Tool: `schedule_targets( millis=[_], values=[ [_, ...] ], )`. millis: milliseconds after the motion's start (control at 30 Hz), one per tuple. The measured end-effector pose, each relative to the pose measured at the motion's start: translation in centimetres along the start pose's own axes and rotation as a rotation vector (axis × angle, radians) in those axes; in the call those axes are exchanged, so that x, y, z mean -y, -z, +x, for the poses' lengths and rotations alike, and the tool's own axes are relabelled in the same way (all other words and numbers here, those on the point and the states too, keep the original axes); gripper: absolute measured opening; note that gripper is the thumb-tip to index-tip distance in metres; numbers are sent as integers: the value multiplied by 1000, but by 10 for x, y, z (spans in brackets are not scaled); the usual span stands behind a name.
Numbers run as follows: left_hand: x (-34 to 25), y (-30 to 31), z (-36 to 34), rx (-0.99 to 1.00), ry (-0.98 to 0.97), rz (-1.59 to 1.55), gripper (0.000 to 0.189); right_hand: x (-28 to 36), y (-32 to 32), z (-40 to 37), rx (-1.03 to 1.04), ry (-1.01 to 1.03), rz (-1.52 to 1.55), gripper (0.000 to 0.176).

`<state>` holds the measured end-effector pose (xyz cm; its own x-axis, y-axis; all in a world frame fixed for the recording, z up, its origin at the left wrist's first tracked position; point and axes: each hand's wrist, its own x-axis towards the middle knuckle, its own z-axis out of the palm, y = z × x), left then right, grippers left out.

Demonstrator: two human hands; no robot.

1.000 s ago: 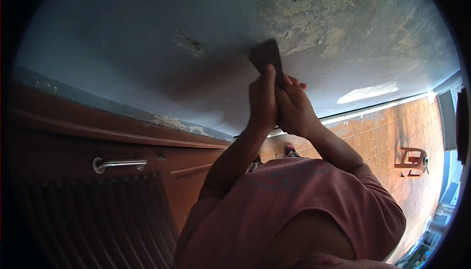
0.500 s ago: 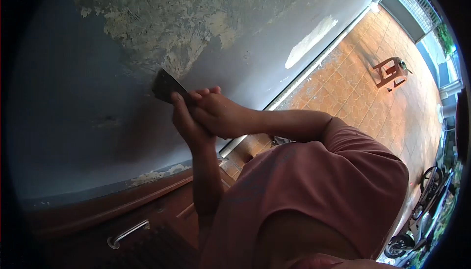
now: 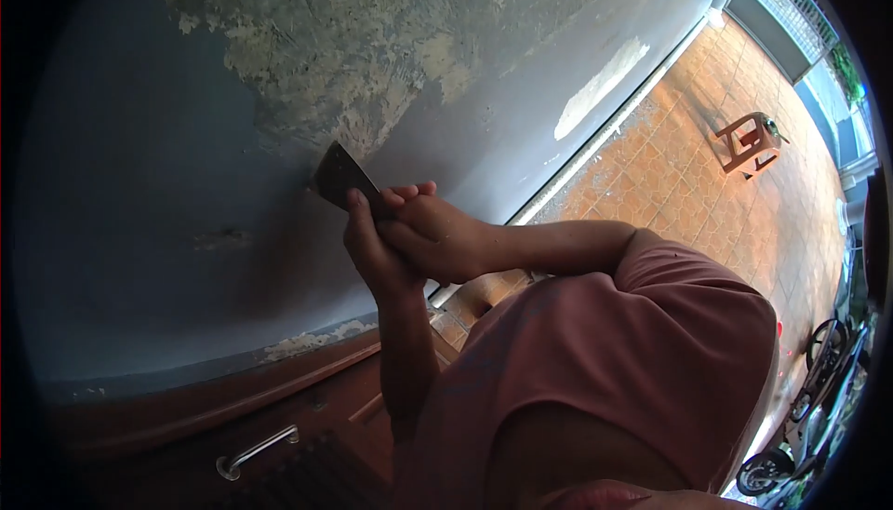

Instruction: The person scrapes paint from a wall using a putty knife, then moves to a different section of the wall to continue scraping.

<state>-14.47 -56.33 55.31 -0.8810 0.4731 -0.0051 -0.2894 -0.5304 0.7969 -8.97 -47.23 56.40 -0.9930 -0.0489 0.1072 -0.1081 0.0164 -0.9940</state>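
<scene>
A scraper with a broad dark blade [image 3: 342,176] rests with its edge at or very near the wall, just below a peeled patch [image 3: 372,91] of paint. My left hand [image 3: 377,254] is closed on the scraper, its thumb lying along the base of the blade. Over the handle and against the left hand, my right hand [image 3: 442,235] is closed too, with a few fingertips showing beyond the blade's side. Between them the two hands hide the handle.
A wooden door [image 3: 353,454] with a metal handle [image 3: 256,451] is at lower left. Orange floor tiles [image 3: 642,175] run along the wall's base, with pale flakes near the edge. A plastic stool [image 3: 750,144] and a motorcycle [image 3: 791,426] stand to the right.
The whole view has shifted slightly, so wall, hands and stool appear a little further right and lower. Both hands keep the same hold on the scraper, close to the same spot on the wall.
</scene>
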Motion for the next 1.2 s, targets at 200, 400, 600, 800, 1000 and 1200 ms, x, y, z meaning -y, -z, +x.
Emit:
schedule_targets(
  millis=[200,400,600,800,1000,1200],
  values=[
    [14,-1,0,-30,-39,59,49,-1,12,0,-15,9,-100,26],
    [-26,-12,18,-67,-209,45,52,7,5,28,-52,323,-308,25],
    [2,8,6,32,-77,-72,52,-22,-5,16,-142,238,-298,25],
    [7,5,9,47,-111,-102,52,-8,7,12,42,-20,-50,25],
    [-12,3,16,51,-155,-41,51,7,-7,28,-84,149,-113,27],
    [-11,-9,1,73,-121,-24,51,15,-6,8,-70,78,-11,26]
  ],
)
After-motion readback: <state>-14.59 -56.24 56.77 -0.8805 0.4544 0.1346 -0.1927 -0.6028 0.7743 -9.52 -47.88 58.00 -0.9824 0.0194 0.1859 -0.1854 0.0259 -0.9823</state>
